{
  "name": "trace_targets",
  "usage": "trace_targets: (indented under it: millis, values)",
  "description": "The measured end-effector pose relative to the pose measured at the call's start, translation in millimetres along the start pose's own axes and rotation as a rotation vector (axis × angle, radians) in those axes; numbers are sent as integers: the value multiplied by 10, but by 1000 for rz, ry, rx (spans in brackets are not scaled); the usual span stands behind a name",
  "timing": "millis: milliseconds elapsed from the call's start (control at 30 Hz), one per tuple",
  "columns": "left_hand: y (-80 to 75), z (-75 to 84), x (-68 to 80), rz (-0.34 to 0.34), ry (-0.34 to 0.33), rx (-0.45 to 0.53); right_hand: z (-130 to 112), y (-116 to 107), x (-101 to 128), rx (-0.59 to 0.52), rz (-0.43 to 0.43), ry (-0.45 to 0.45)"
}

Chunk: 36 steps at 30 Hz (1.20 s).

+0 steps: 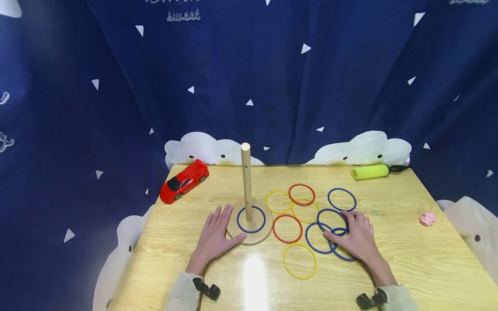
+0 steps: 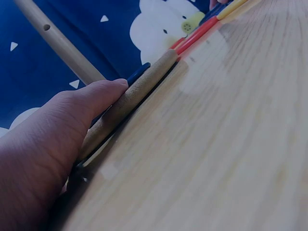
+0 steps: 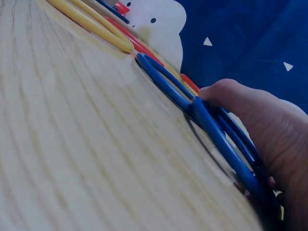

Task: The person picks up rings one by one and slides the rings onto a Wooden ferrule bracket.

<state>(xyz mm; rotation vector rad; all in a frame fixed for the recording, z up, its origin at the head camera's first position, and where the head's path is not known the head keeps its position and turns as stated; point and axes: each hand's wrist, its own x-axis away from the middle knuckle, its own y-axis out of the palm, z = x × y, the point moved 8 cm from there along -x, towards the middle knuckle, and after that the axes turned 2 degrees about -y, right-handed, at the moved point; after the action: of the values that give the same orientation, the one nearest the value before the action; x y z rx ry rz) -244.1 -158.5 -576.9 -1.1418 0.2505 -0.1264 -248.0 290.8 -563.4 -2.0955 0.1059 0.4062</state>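
A wooden peg (image 1: pixel 246 181) stands on a round base (image 1: pixel 233 224) with one blue ring (image 1: pixel 250 219) around it. My left hand (image 1: pixel 215 235) lies flat on the table, its thumb (image 2: pixel 96 96) pressed against the base's rim (image 2: pixel 139 86). Right of the stand, several blue, red and yellow rings lie on the table. My right hand (image 1: pixel 352 235) sits over the overlapping blue rings. Its thumb (image 3: pixel 231 96) and fingers pinch one blue ring (image 3: pixel 216 134), whose near edge is raised slightly off the wood. A yellow ring (image 1: pixel 299 260) lies nearest me.
A red toy car (image 1: pixel 184 181) sits at the table's back left. A yellow-green cylinder (image 1: pixel 369 172) lies at the back right, a small pink toy (image 1: pixel 427 219) near the right edge. A blue curtain hangs behind the wooden table (image 1: pixel 428 268).
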Motion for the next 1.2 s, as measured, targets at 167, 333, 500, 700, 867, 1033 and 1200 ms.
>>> trace_targets:
  millis: [167, 333, 500, 700, 867, 1033, 1200]
  values:
    - [-17, 9, -5, 0, 1, 6, -9, -9, -7, 2, 2, 0]
    - [-1, 0, 3, -13, -11, 0, -22, -31, -2, -15, 15, 3]
    - [2, -8, 5, -5, -10, 7, -24, -37, 0, -42, 28, -5]
    - [13, -19, -6, -10, -8, 1, -27, -20, -4, -89, 27, -26]
    - [14, -25, -16, -16, -9, -4, -69, 1, -18, -109, 15, -50]
    - [11, -23, -17, -14, -4, -11, -114, 0, -1, -119, 13, -69]
    - [4, -14, -5, -8, -1, -10, -149, -17, 5, -154, 11, -83]
